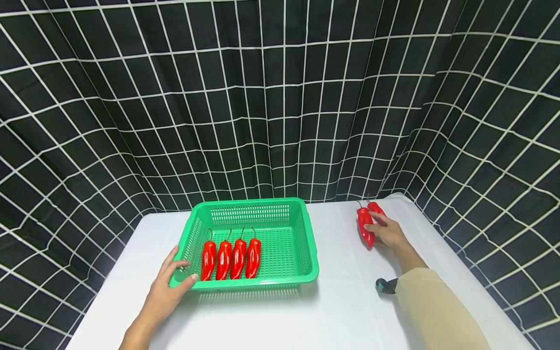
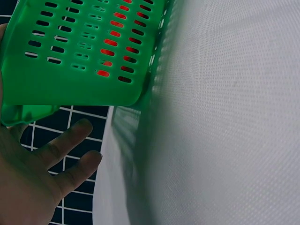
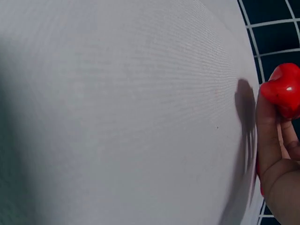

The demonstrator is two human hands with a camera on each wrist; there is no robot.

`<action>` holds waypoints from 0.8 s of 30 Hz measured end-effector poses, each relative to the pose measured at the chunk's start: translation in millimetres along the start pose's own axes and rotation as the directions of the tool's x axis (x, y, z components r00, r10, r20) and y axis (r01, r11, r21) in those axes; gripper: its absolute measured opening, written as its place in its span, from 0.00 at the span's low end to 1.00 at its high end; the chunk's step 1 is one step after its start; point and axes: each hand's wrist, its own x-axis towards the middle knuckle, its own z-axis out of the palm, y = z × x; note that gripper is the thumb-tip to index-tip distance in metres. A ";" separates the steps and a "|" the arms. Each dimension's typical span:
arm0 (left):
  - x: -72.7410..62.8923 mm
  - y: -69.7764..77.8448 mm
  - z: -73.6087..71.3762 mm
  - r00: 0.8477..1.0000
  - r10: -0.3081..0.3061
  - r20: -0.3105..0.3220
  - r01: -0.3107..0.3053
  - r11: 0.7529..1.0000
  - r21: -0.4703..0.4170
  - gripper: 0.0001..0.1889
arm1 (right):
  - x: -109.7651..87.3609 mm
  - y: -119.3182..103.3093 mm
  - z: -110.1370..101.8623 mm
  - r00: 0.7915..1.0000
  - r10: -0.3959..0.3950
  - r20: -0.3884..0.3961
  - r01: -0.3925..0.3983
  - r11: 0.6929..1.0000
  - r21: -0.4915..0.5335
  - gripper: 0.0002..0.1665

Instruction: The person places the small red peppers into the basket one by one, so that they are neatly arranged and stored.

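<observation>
A green plastic basket [image 1: 262,282] stands on the white table with several red peppers [image 1: 238,257] lying side by side in its left half, stems toward the back. At the basket's front left corner, my left hand [image 1: 168,287] holds the rim between thumb and index finger; the other fingers [image 2: 70,140] stick out beside it. Far to the right, my right hand [image 1: 387,233] pinches a red pepper [image 1: 365,226] between thumb and fingers. In the right wrist view, this pepper [image 3: 287,91] is up off the cloth, its shadow apart from it. Another pepper [image 1: 377,209] lies just behind my fingers.
A white cloth [image 1: 341,301] covers the table. Black curtains with a white grid [image 1: 284,107] close off the back and both sides. A dark strap piece [image 1: 386,286] juts from the right sleeve [image 1: 437,306].
</observation>
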 end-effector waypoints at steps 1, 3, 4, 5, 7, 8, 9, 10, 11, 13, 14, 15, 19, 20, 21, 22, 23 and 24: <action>-0.2 -0.4 -0.1 1.000 0.000 -0.001 0.000 1.000 -0.002 0.20 | -1.1 0.0 0.1 1.000 -0.001 0.003 0.001 1.000 0.019 0.46; -0.4 -0.9 -0.1 1.000 -0.001 -0.003 0.001 1.000 -0.003 0.20 | -3.6 0.3 -0.2 1.000 -0.004 0.011 0.003 0.998 0.063 0.46; -0.5 -1.2 0.0 1.000 0.000 -0.004 0.000 1.000 -0.002 0.20 | -4.7 0.7 -0.7 1.000 -0.004 0.017 0.002 0.996 0.090 0.46; -0.6 -1.4 0.1 1.000 0.001 -0.005 -0.001 1.000 -0.003 0.20 | -5.9 1.0 -1.2 1.000 -0.007 0.021 0.005 0.994 0.112 0.45; -0.6 -1.6 0.2 1.000 0.003 -0.005 -0.003 1.000 -0.003 0.20 | -8.1 1.2 -2.9 0.999 -0.012 0.030 0.007 0.984 0.177 0.45; -0.6 -1.7 0.2 1.000 0.004 -0.006 -0.004 1.000 -0.002 0.20 | -9.4 1.3 -3.8 0.999 -0.015 0.032 0.008 0.979 0.202 0.45; -0.6 -1.8 0.2 1.000 0.005 -0.007 -0.005 1.000 0.000 0.20 | -10.7 1.1 -4.7 0.999 -0.020 0.035 0.012 0.975 0.222 0.45; -0.5 -1.6 0.2 1.000 0.006 -0.007 -0.006 1.000 0.000 0.20 | -12.5 0.7 -5.8 0.999 -0.030 0.039 0.020 0.972 0.236 0.45; -0.4 -1.4 0.2 1.000 0.006 -0.008 -0.006 1.000 0.000 0.19 | -14.4 0.2 -6.8 0.999 -0.038 0.036 0.028 0.971 0.237 0.45; -0.3 -1.3 0.1 1.000 0.008 -0.008 -0.008 1.000 0.000 0.19 | -18.2 -0.9 -8.6 0.998 -0.048 0.032 0.039 0.970 0.242 0.45; -0.3 -1.2 0.0 1.000 0.008 -0.008 -0.008 1.000 0.001 0.20 | -20.4 -1.6 -9.1 0.998 -0.054 0.032 0.045 0.970 0.238 0.45; -0.3 -1.2 -0.1 1.000 0.008 -0.007 -0.008 1.000 0.002 0.19 | -22.4 -2.3 -9.5 0.998 -0.059 0.031 0.050 0.970 0.236 0.45; 0.0 -1.7 -0.2 1.000 0.008 -0.007 -0.008 1.000 0.002 0.19 | -30.3 -5.1 -9.0 0.996 -0.078 0.031 0.068 0.966 0.249 0.44; 0.2 -1.9 -0.2 1.000 0.008 -0.007 -0.008 1.000 0.002 0.19 | -32.4 -6.0 -8.5 0.996 -0.086 0.033 0.075 0.964 0.254 0.44; 0.2 -2.1 -0.1 1.000 0.007 -0.006 -0.007 1.000 0.001 0.19 | -34.3 -6.7 -8.1 0.995 -0.095 0.034 0.083 0.963 0.256 0.43; 0.3 -2.2 0.0 1.000 0.006 -0.006 -0.006 1.000 0.000 0.19 | -36.5 -7.7 -7.6 0.995 -0.099 0.033 0.088 0.962 0.258 0.43; 0.3 -2.2 0.1 1.000 0.005 -0.004 -0.005 1.000 -0.002 0.19 | -38.9 -8.9 -6.9 0.994 -0.106 0.033 0.094 0.962 0.258 0.43; 0.3 -2.2 0.2 1.000 0.004 -0.003 -0.004 1.000 -0.004 0.19 | -41.1 -9.7 -6.3 0.993 -0.115 0.034 0.102 0.960 0.259 0.43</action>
